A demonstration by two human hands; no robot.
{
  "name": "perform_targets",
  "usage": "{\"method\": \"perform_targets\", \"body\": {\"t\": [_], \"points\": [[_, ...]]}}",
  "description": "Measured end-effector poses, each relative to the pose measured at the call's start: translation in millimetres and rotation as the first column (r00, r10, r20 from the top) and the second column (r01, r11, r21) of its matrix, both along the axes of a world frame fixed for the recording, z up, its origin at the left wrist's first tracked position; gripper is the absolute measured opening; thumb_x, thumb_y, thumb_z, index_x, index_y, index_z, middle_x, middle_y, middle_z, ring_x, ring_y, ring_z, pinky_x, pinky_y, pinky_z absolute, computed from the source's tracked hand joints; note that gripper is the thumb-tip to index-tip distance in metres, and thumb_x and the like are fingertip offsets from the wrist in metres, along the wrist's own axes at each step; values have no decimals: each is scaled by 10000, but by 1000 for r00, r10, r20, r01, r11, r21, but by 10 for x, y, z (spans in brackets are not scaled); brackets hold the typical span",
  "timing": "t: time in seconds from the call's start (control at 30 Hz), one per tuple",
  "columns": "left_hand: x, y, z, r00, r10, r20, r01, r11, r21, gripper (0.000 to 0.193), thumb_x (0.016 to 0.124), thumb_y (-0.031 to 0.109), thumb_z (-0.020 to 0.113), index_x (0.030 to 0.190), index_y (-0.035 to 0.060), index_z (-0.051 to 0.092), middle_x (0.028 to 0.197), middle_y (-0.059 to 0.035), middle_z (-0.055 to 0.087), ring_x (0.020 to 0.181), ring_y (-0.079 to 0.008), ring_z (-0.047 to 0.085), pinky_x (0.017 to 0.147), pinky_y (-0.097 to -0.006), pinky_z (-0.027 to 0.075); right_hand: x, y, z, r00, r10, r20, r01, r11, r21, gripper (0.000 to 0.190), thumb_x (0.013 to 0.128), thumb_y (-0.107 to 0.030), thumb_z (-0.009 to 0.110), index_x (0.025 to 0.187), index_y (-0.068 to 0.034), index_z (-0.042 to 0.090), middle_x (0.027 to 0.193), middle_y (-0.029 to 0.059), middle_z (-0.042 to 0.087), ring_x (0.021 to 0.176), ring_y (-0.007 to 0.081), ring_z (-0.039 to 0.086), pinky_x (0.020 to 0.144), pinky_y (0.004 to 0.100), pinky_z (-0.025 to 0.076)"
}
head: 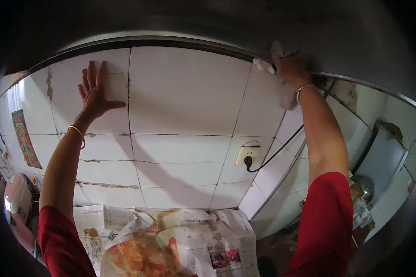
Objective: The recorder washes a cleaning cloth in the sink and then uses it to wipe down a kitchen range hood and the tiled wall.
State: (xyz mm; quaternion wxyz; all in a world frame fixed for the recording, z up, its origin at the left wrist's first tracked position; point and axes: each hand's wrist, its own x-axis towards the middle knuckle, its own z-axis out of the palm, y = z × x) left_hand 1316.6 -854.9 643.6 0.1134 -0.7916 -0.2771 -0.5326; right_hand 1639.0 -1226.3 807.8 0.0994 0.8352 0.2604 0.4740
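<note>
My left hand (94,90) lies spread, palm towards the white wall tiles (187,93), at the upper left. Nothing is held in it. Up at the right, beneath the dark metal surface (336,38), my right hand (293,71) grips a thin, crumpled, whitish cloth or film (279,53) that is partly blurred. Just left of that hand, a crumpled white piece (263,65) sits at the metal edge, by the top of the tiles. What my right fingertips touch there cannot be told.
A wall socket (249,155) holds a black plug with a cable rising to the right. Newspapers (208,239) cover the surface below. A pink appliance (17,194) stands at far left; a metal pot (364,187) and bags are at far right.
</note>
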Motion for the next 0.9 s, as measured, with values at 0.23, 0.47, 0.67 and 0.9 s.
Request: {"method": "perform_targets", "body": {"t": [0.23, 0.47, 0.67, 0.9], "points": [[54, -18, 41, 1000, -13, 12, 13, 999, -36, 1298, 387, 388, 848, 1392, 270, 36, 1442, -138, -80, 1313, -393, -79, 968, -659, 61, 455, -55, -8, 973, 158, 167, -165, 986, 32, 250, 794, -98, 474, 987, 0, 598, 1030, 199, 582, 958, 333, 560, 838, 409, 436], [-12, -58, 4, 999, -39, 32, 40, 998, -41, 1299, 394, 341, 855, 1392, 279, 27, 1445, -131, -79, 1313, -395, -79, 971, -658, 55, 283, -223, -97, 560, 825, 73, -424, 210, 881, 303, 764, -98, 496, 1060, -105, 558, 1025, 84, 581, 962, 238, 547, 824, 342, 411], [12, -34, 6, 999, -20, 25, 21, 999, -36, 1292, 406, 367, 849, 1391, 292, 17, 1448, -112, -87, 1312, -396, -75, 966, -663, 69, -402, -876, -746, -189, 944, 272, 84, -260, 962, 385, 805, -252, 486, 1139, -61, 496, 1131, 72, 523, 1060, 215, 468, 932, 345, 372], [22, 134, -3, 999, -37, 36, 37, 999, -14, 1275, 451, 409, 825, 1387, 296, -33, 1445, -99, -131, 1306, -416, -72, 915, -688, 142, -1517, -1522, -1624, -307, 951, 24, 215, 45, 976, 340, 856, -265, 462, 1078, -17, 532, 1005, 89, 587, 894, 202, 568, 810, 320, 466]]}}
